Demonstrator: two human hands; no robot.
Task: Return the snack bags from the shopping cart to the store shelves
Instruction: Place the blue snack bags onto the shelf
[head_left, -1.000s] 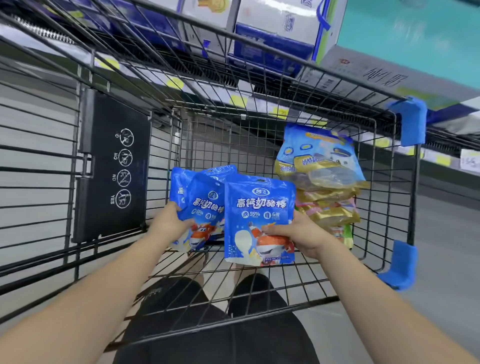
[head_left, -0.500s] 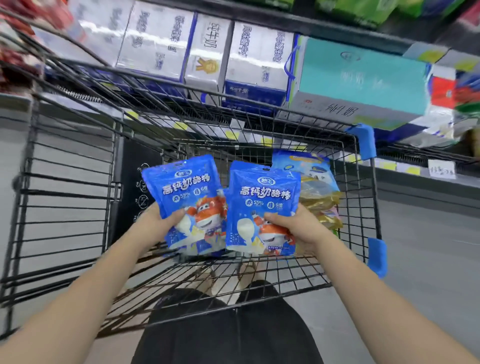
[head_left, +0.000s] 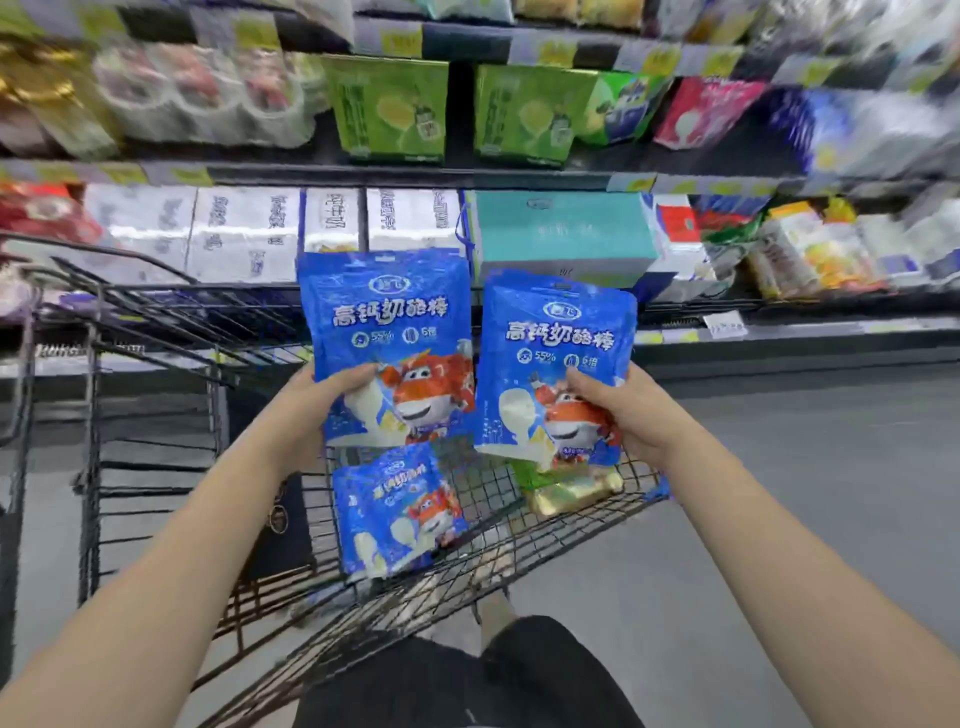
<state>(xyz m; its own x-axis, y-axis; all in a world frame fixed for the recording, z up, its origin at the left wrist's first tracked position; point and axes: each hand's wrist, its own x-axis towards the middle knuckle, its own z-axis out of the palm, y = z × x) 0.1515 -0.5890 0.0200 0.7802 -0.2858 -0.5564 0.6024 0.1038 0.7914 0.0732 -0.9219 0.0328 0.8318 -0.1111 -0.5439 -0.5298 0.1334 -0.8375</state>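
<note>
My left hand (head_left: 306, 400) grips the lower left edge of a blue snack bag (head_left: 387, 332) with an orange cartoon plane on it. My right hand (head_left: 621, 410) grips a matching blue snack bag (head_left: 556, 353) by its lower right side. Both bags are held upright above the black wire shopping cart (head_left: 156, 322), side by side and almost touching. A third blue bag (head_left: 397, 512) leans inside the cart below them. A gold-wrapped snack pack (head_left: 571, 493) lies in the cart's right corner, partly hidden by the right bag.
Store shelves (head_left: 467, 174) stand right behind the cart. The lower shelf holds white cartons (head_left: 244, 234) and a teal box (head_left: 563, 234); the upper shelf holds green boxes (head_left: 389, 109) and mixed packets. Grey floor (head_left: 831, 493) lies to the right.
Both hands have lifted their blue bags up out of the cart basket. The view has tilted upward, bringing the shelves into sight. A third blue bag now shows in the cart.
</note>
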